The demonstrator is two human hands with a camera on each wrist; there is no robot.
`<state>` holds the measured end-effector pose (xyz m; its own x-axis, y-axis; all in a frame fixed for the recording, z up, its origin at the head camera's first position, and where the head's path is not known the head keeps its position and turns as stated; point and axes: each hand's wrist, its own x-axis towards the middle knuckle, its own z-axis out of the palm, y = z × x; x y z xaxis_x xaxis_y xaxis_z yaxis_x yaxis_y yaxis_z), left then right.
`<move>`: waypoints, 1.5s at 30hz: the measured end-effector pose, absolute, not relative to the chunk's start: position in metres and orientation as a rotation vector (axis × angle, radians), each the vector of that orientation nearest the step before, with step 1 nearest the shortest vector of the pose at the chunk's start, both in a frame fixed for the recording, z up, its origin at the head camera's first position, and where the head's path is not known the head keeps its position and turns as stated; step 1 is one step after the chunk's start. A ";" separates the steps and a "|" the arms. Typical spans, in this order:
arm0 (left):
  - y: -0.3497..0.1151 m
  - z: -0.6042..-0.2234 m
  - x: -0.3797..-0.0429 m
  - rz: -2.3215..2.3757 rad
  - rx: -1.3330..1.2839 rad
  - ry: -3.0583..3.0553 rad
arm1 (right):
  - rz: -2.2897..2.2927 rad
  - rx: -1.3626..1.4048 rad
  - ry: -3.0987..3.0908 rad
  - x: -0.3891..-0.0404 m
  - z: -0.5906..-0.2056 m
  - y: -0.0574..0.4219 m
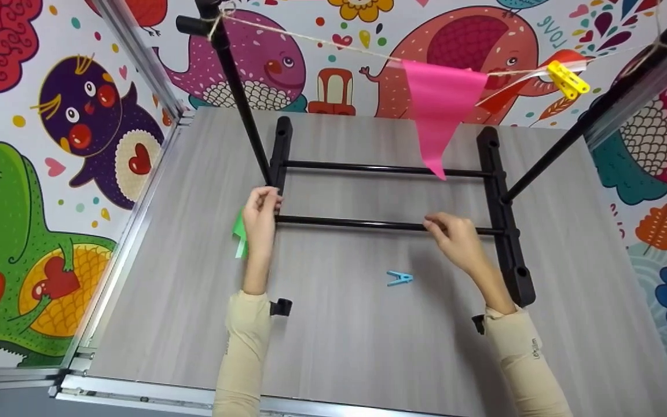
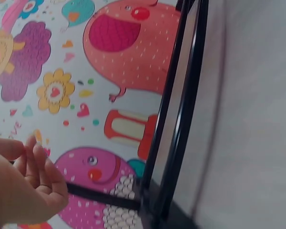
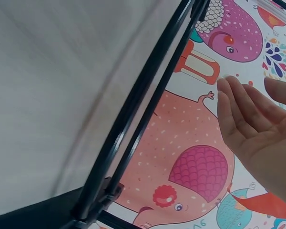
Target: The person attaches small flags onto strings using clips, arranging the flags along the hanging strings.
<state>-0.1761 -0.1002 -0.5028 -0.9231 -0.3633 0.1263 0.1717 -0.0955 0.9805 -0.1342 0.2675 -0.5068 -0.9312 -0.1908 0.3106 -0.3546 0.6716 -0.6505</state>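
Observation:
Both hands are raised over the black rack frame point(image 1: 362, 223), and nothing shows in either. My left hand point(image 1: 261, 220) overlaps the rack's left foot in the head view; its fingers bend loosely, with the thumb close to the index finger in the left wrist view. A green pennant point(image 1: 239, 231) shows beside this hand, partly hidden by it. My right hand point(image 1: 455, 237) hangs over the front crossbar's right part, and its relaxed fingers show in the right wrist view. On the table, a light blue clothespin point(image 1: 399, 278) lies between the two forearms.
A string point(image 1: 310, 39) runs between two black uprights. From it hang a pink pennant point(image 1: 446, 110) and, toward the right, a red pennant point(image 1: 498, 98) near a yellow clothespin point(image 1: 567, 80). Patterned walls and a metal edge rail point(image 1: 136, 388) bound the grey table point(image 1: 333, 347).

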 end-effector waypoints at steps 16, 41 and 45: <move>-0.161 -0.521 -0.164 -1.977 0.430 -1.933 | 1.159 0.432 -2.803 -0.126 -0.527 0.267; -0.190 -0.569 -0.165 -1.623 0.451 -2.505 | 1.256 0.441 -2.952 -0.098 -0.557 0.249; -0.195 -0.572 -0.164 -1.473 0.503 -2.630 | 1.272 0.428 -2.994 -0.095 -0.560 0.246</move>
<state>-0.1640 -0.1953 -0.5716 -0.9423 -0.3240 -0.0843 -0.2411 0.4823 0.8422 -0.0952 0.2463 -0.5596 -0.9565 -0.2906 -0.0258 -0.1831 0.6669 -0.7223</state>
